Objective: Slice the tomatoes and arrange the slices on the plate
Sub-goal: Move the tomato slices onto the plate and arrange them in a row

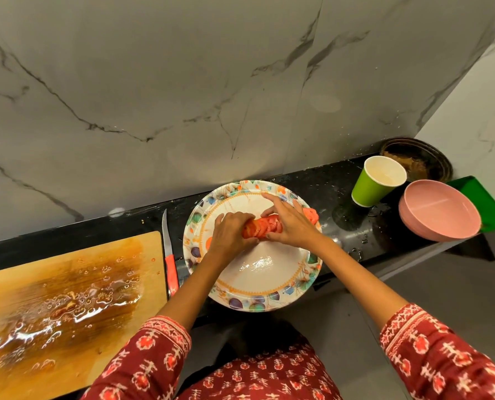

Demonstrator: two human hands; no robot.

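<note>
A row of red tomato slices (262, 227) lies across the far half of the round floral-rimmed plate (258, 287) on the black counter. My left hand (231, 234) grips the left end of the row, fingers curled over it. My right hand (291, 223) holds the right end, with its index finger stretched toward the plate's far rim. A few slices (311, 215) stick out past my right hand at the plate's right edge. The near half of the plate is bare and wet.
A red-handled knife (170, 262) lies between the plate and a wet wooden cutting board (67, 301) at the left. To the right stand a green paper cup (377, 180), a pink bowl (439, 212), a green tray (484, 203) and a dark pan (419, 160). Marble wall behind.
</note>
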